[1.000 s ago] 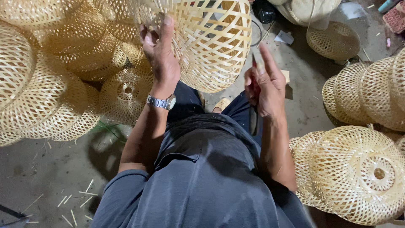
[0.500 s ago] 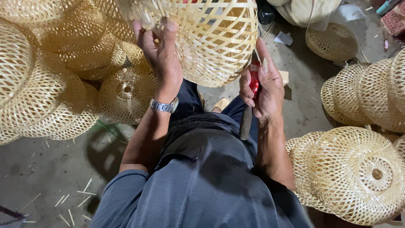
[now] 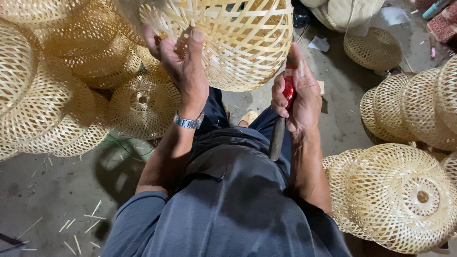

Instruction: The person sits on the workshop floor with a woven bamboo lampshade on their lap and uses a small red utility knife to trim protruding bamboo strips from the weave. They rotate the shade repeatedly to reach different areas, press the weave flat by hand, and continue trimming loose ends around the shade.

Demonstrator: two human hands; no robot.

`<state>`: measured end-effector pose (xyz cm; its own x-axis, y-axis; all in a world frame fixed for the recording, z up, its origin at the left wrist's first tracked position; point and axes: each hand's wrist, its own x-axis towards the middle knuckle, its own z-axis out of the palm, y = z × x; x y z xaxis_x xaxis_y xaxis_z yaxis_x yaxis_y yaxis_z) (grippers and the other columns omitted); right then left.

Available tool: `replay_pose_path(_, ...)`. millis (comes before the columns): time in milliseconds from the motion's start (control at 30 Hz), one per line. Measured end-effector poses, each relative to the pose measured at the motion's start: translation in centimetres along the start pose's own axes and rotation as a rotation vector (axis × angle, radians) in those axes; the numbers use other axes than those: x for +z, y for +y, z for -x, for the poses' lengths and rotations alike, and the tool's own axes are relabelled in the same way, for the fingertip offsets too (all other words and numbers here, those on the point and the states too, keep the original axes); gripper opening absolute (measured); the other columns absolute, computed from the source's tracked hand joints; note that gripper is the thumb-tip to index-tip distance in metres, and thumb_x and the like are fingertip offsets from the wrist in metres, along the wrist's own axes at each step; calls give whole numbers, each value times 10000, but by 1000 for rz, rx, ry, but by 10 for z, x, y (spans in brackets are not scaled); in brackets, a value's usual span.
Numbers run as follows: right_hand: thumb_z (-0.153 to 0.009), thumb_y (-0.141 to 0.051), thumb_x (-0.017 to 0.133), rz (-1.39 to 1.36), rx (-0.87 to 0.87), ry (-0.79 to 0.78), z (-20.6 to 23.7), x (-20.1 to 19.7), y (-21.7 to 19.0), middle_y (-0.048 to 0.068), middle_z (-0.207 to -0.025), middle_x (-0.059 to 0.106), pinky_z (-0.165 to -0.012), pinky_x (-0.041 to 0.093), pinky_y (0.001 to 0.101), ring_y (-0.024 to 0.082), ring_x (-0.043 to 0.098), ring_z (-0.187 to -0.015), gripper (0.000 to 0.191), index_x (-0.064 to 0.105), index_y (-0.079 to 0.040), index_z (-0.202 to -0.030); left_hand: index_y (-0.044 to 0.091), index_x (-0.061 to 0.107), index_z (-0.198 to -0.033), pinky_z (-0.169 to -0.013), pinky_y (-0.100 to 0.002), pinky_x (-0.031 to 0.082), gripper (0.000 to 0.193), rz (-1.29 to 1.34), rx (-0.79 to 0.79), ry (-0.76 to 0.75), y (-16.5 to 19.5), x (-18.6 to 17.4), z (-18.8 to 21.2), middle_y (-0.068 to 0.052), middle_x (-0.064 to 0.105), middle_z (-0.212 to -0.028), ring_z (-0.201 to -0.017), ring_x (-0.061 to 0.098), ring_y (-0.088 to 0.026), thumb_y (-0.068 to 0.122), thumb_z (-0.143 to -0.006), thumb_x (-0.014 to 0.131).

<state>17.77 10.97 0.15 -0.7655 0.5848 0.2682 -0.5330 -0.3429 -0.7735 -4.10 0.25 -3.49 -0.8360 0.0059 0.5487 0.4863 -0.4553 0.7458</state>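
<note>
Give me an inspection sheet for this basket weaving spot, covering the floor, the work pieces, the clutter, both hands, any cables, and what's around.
Surface: bare grey concrete floor, dusty.
Job's things: open-weave bamboo basket held up in front of the person; red-handled tool with a dark lower part.
Clutter: loose bamboo slivers on the floor; white paper scraps.
Grippers: left hand grips the basket's rim, wristwatch on that wrist; right hand closed around the tool, beside the basket.
Cables: green cord on the floor under the left stack; use unclear.
Surroundings: stacked woven baskets at left and at right.
</note>
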Motion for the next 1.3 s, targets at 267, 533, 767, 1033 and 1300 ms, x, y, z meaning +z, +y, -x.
replay_pose_path(267,-1095,-295,602,266,-47,119,-7,-3,9,32,-800,589,-409,333,238,86,455,-509,525,516,-68,-1561,-37,498,-1169,-1299,-526,287,665,-128,62,-13,9,-5,7,-219,78,-1688,-1577,105,-321,550,-971,740)
replay_pose_path(533,-1115,-256,586,496,-191,303,-21,-36,33,-14,-769,568,-432,363,228,49,463,-534,482,514,-75,-1557,-7,447,-1352,-1214,-439,369,739,253,-151,1,-5,-2,-6,-188,279,-1538,-1396,379,-262,481,-910,781)
replay_pose_path(767,-1134,-249,535,512,-196,175,-8,-53,21,4,-823,585,-468,361,218,55,454,-566,517,471,-25,-1596,-105,578,-1278,-1011,-407,488,681,432,-419,-222,-27,-27,-26,-191,607,-1282,-1155,590,-257,476,-957,728)
replay_pose_path(1033,-1142,-213,594,928,-196,-261,-6,-18,-16,11,-889,575,-613,426,226,64,502,-695,692,213,-66,-1700,-79,528,-1398,-1177,-447,494,757,461,-429,-347,-18,-28,-30,-188,618,-1415,-1329,604,-254,514,-958,695)
replay_pose_path(1300,-1094,-322,649,672,-18,-286,-12,-5,-28,-18,-870,558,-571,388,215,55,471,-685,722,308,-81,-1684,-100,591,-1336,-1172,-463,494,704,428,-435,-360,-20,-24,-30,-212,660,-1363,-1294,614,-269,506,-993,693)
